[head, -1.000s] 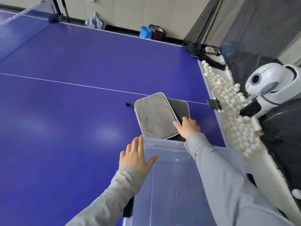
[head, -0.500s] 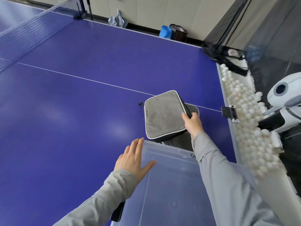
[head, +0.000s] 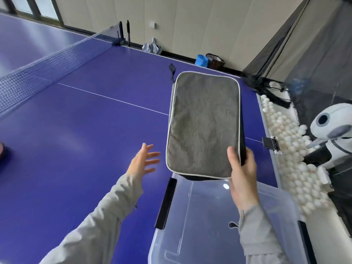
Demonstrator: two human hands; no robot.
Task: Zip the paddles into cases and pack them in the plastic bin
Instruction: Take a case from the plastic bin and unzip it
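Two hands show in my head-camera feed, and I'll take the scene from the left. At the far left edge a reddish thing [head: 1,150] lies on the blue table [head: 76,140], too cropped for me to name. Behind it the net [head: 47,67] runs across the table towards the wall.

Nearer the middle, the left hand [head: 142,162] hovers above the table with its fingers straight and spread, holding nothing. It sits just left of the case, not touching it.

The case [head: 203,124] is off the table, held up with its grey face towards the camera. It has pale piping round the rim and a black strap [head: 172,70] sticking out at its top left corner. Its lower edge hangs over the far end of the plastic bin [head: 192,210]. I cannot tell from here whether the zip is closed.

The right hand [head: 242,172] grips the case at its near right corner, thumb pressed on the grey face and fingers wrapped round behind the dark edge.

The clear bin stands on the table's near right corner, with a black clip [head: 166,202] on its left side.

Past the table's right edge, a heap of white balls [head: 289,155] fills a trough, and beside it stands a white machine [head: 332,126] (some kind of ball feeder, by the look).
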